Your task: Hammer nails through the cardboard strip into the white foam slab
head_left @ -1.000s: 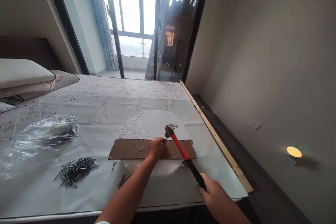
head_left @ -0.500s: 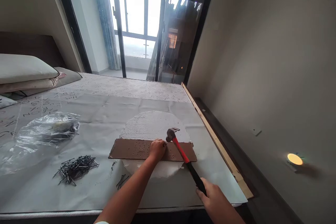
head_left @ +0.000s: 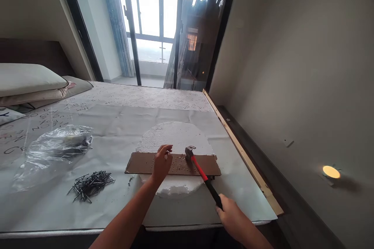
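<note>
My right hand [head_left: 233, 214] is wrapped round the black grip of a claw hammer [head_left: 201, 170] with a red and black handle. The hammer's head is over the right half of a brown strip [head_left: 140, 163], perhaps cardboard, dotted with small holes or nail heads. That strip lies across a round white foam disc [head_left: 175, 136]. My left hand [head_left: 162, 163] is over the strip left of the hammer head, its fingers loosely bent and apart, with nothing seen in them. A heap of dark nails [head_left: 91, 185] lies to the left of my left forearm.
A clear plastic bag [head_left: 55, 151] with dark contents lies left, behind the nails. Everything rests on a grey sheet [head_left: 117, 124] over a mattress [head_left: 140, 95]. A wooden rail [head_left: 242, 151] runs along the right edge. Pillows [head_left: 29, 79] are at the far left.
My left hand has moved left along the strip and its fingers have opened. The hammer head has dropped slightly onto or close over the strip. The camera view has shifted a little.
</note>
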Tool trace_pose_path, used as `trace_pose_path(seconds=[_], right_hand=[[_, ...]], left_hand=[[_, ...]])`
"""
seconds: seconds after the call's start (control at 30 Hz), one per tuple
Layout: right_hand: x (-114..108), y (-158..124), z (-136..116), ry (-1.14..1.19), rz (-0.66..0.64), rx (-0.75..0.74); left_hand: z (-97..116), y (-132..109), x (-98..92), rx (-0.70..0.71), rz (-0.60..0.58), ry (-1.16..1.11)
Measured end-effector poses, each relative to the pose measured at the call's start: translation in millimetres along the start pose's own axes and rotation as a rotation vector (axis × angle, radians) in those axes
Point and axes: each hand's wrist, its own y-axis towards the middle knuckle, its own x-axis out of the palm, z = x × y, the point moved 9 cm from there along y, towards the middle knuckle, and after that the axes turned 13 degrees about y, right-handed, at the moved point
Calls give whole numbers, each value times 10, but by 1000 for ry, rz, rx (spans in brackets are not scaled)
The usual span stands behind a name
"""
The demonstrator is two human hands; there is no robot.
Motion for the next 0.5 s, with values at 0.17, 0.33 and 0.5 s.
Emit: trace_pose_path(seconds=[0.17,0.33,0.5], right_hand=[[-37,-74,-71,99,-7,-35],[6,-210,84,315,68,-15],[125,-338,204,418,41,36]], left_hand=[[-193,-349,-694,4,55,175],[-972,-840,-923,-137,-144,422],[-1536,-1278,-489,-252,-666,624]])
